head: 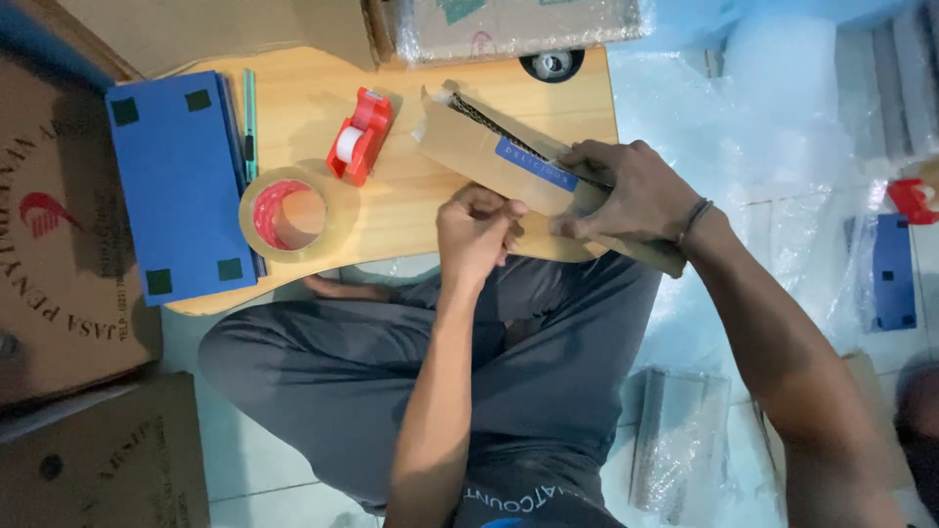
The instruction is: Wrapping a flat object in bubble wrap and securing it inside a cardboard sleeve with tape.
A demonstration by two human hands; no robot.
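A long flat brown cardboard parcel [479, 147] with a blue label lies slanted across a low wooden table [303, 108]. A dark braided strip pokes out of its open far end. My right hand [626, 191] lies flat on the near end of the parcel and presses it down. My left hand [477, 230] is curled at the parcel's front edge, fingertips pinched on the edge or on a bit of tape; I cannot tell which.
A roll of clear tape [287, 213] and a red tape dispenser [360, 135] sit left of the parcel. A blue flat box [176, 181] and a teal cutter [249, 117] lie at the table's left. Cardboard boxes [68, 244] stand left, bubble wrap [782, 108] right.
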